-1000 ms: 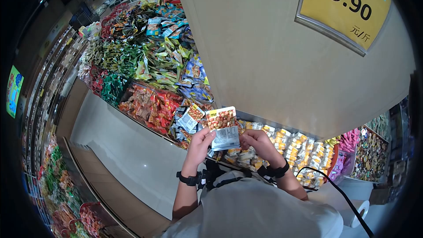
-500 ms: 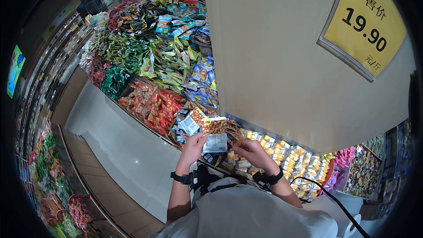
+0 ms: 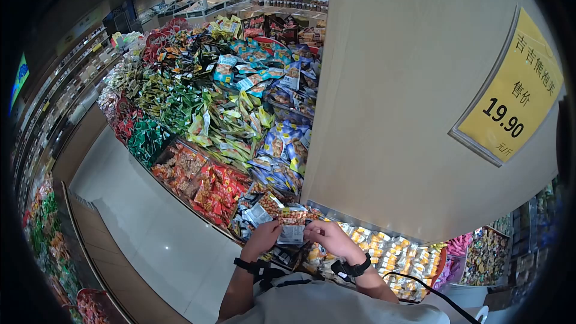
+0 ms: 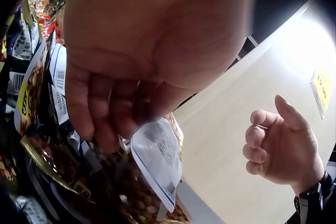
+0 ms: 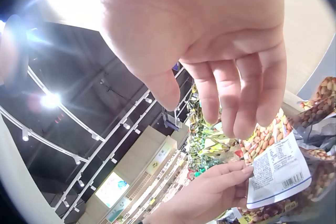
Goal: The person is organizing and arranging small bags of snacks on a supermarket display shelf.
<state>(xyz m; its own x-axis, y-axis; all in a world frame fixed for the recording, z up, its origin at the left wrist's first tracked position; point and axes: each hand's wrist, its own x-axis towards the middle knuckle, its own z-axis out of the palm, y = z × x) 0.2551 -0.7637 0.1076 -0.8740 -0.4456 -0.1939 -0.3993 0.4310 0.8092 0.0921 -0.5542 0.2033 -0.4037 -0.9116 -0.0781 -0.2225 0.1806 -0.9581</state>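
Observation:
My left hand (image 3: 264, 237) pinches the left edge of a packet of nuts (image 3: 292, 233), thumb on its printed face. This packet has a nut picture above and a white text label with a barcode below, clear in the right wrist view (image 5: 278, 169). Beside its right edge, my right hand (image 3: 330, 238) holds nothing; its fingers are loosely bent and the thumb stands apart in the left wrist view (image 4: 286, 148). Similar nut packets (image 3: 270, 205) lie in the bin just beyond and under the held one.
Red snack packets (image 3: 219, 187) fill the neighbouring section, with green and purple ones (image 3: 279, 147) farther back. White-and-yellow wrapped snacks (image 3: 414, 258) lie to the right. A tall pale panel (image 3: 396, 96) with a yellow price sign (image 3: 510, 96) rises behind the bins. A black cable (image 3: 435, 294) hangs at the right.
The head view has tilted up, showing more of the shop. The held packet and both hands now sit lower in it. My left hand keeps its grip; the right stays beside the packet.

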